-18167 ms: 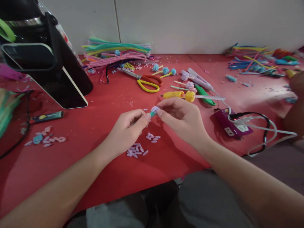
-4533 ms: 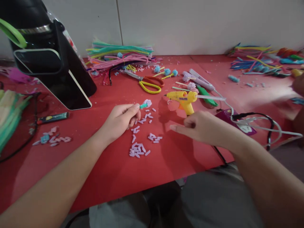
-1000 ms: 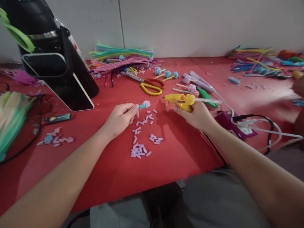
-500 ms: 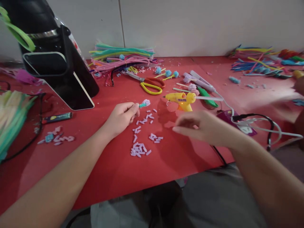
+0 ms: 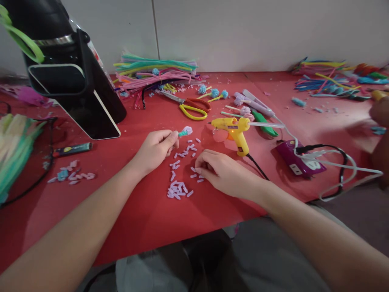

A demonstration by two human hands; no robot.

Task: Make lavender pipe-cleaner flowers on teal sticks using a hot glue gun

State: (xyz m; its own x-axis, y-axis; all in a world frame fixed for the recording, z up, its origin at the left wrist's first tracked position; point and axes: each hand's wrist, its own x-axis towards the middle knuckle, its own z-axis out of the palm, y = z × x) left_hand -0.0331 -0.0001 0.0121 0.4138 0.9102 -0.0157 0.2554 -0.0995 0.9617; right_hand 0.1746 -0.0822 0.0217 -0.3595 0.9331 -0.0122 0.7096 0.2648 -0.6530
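My left hand pinches a small pipe-cleaner flower between thumb and fingers; it has a teal stem and a pale lilac head pointing right. My right hand is low over the table, thumb and fingertips closed at a short lilac pipe-cleaner piece. Its curled fingers partly hide the small group there. More cut lilac pieces lie heaped and in a loose trail between the hands. Just beyond my right hand rests a yellow hot glue gun, its orange light on and a clear glue stick in its back.
Scissors, blue pom-pom stems and a lilac straightener-like tool lie farther back. A large black bottle stands left. Cables run from a purple power block at right. Another person's hand is at the right edge.
My right hand has moved left and down from beside the glue gun to the small lilac group, and its fingers have closed. My left hand keeps its place with the flower.
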